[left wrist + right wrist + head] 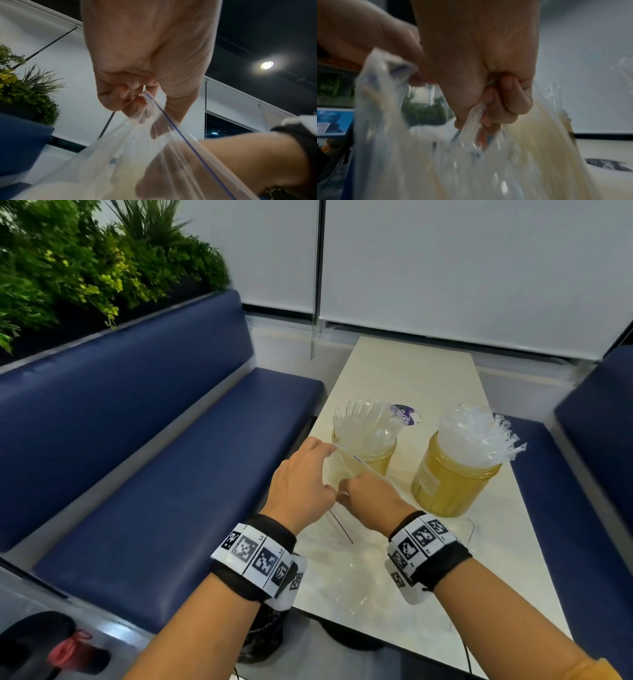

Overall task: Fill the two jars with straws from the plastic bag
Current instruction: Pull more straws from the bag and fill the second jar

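Note:
Two yellow-tinted jars stand on the cream table [404,364]. The left jar [380,460] and the right jar [448,487] each hold a thick bunch of clear-wrapped straws [472,433]. In front of the left jar both hands hold a clear zip bag [342,470] up off the table. My left hand [318,470] pinches its blue-lined zip edge [171,121] between thumb and fingers. My right hand [366,491] is curled round the bag's other side, fingers [506,97] closed on bunched plastic. I cannot tell whether straws are left inside.
Crumpled clear plastic [356,580] lies on the table's near end under my wrists. A purple-printed lid [406,414] lies behind the left jar. Blue benches [164,474] flank the table on both sides, with plants [85,268] behind the left one.

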The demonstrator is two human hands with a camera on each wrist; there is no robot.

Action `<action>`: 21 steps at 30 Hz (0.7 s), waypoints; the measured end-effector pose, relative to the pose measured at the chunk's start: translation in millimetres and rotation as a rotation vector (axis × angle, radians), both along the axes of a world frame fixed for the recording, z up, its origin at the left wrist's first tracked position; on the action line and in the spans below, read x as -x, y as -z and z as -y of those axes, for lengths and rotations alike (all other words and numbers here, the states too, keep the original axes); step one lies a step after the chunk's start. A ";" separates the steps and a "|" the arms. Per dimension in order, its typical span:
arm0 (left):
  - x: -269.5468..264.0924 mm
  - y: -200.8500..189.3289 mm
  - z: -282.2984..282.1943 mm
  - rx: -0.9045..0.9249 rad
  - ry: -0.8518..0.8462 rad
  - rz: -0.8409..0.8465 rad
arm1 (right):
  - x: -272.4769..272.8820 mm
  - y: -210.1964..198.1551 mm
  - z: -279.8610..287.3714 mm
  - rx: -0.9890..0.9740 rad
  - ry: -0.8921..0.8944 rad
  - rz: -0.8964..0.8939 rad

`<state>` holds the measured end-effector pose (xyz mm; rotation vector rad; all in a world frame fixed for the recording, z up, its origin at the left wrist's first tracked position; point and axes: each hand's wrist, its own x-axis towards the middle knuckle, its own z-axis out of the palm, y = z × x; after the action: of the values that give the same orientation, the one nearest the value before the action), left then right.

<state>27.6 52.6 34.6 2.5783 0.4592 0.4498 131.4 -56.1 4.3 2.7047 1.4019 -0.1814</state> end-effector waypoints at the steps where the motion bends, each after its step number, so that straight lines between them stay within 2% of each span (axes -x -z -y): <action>1: -0.3 1.0 0.2 -0.009 0.002 0.000 | -0.2 -8.7 0.8 -0.014 0.008 -0.017; 10: -8.4 12.5 6.6 -0.089 -0.020 -0.062 | 4.4 -96.1 7.1 -0.178 0.047 -0.064; 15: -11.5 17.9 5.8 -0.138 -0.120 0.013 | 7.1 -102.8 3.0 -0.263 -0.003 -0.027; 21: -13.4 14.4 1.4 -0.076 -0.190 0.050 | 18.9 -95.6 -2.1 -0.696 0.043 0.071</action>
<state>41.0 51.3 20.1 2.6006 0.6848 0.6067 112.5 -54.0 100.0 3.2204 1.6168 0.4892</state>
